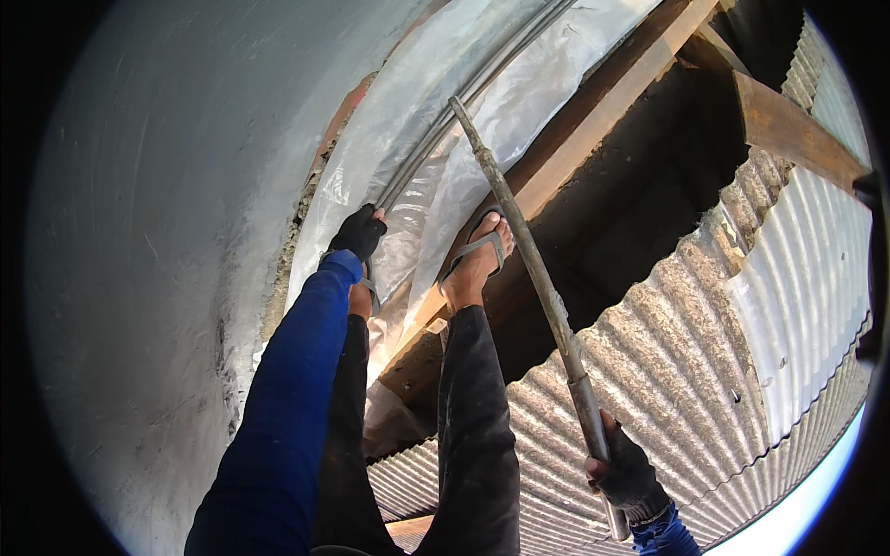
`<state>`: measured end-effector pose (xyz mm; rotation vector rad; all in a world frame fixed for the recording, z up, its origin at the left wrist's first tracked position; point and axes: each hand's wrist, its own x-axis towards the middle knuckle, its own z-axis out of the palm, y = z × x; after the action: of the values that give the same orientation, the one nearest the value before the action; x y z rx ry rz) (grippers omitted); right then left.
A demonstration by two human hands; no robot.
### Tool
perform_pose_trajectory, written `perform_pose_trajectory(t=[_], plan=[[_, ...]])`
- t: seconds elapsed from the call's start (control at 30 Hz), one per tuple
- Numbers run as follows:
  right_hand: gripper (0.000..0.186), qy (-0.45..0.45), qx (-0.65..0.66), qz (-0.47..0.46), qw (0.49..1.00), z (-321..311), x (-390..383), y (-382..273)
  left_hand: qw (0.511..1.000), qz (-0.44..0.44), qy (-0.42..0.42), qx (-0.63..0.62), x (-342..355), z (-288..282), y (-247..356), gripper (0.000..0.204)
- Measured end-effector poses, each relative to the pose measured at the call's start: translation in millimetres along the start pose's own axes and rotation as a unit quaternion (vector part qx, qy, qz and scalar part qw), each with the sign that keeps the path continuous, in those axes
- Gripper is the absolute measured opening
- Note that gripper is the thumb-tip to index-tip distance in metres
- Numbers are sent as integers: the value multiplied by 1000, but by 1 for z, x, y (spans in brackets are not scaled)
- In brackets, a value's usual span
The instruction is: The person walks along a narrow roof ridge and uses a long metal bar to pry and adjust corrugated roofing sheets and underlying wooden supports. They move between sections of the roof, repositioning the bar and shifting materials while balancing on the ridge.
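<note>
My right hand [627,473], in a dark glove, grips the lower end of a long metal rod [528,255]. The rod slants up and left, and its tip rests on clear plastic sheeting [519,102]. My left hand [358,232], gloved and in a blue sleeve, reaches down to the sheeting beside a dark pipe [445,120] and touches it; whether it grips anything I cannot tell. My feet in sandals [477,255] stand on a wooden beam [593,125] below me.
A large grey curved wall [167,232] fills the left. Corrugated roofing sheets [705,352] spread across the right and lower right. A dark gap [630,213] opens between the beam and the roofing, with another wooden plank [797,134] at the upper right.
</note>
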<state>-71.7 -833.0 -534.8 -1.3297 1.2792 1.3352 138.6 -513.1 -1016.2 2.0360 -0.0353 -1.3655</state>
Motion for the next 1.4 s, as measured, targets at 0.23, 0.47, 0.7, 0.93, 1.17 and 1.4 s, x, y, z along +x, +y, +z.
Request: perform_pose_trajectory(t=[0.23, 0.47, 0.7, 0.93, 1.17, 1.4], plan=[[78, 29, 12, -19, 999, 37, -16, -32, 995, -30, 72, 63, -8, 9, 26, 28], [81, 40, -6, -8, 999, 78, -15, -50, 989, -66, 89, 97, -9, 31, 28, 29], [83, 54, -19, -61, 996, 78, 6, -48, 990, -23, 92, 105, 2, 20, 2, 27], [83, 28, -64, -41, 997, 27, -9, -42, 991, -32, -78, 99, 8, 6, -10, 43], [70, -63, 317, 9, 946, 37, -33, -39, 989, 13, -60, 137, -23, -32, -13, 33], [31, -2, 388, -45, 921, 60, -86, -27, 963, -42, -51, 260, -197, -120, 12, 39]])
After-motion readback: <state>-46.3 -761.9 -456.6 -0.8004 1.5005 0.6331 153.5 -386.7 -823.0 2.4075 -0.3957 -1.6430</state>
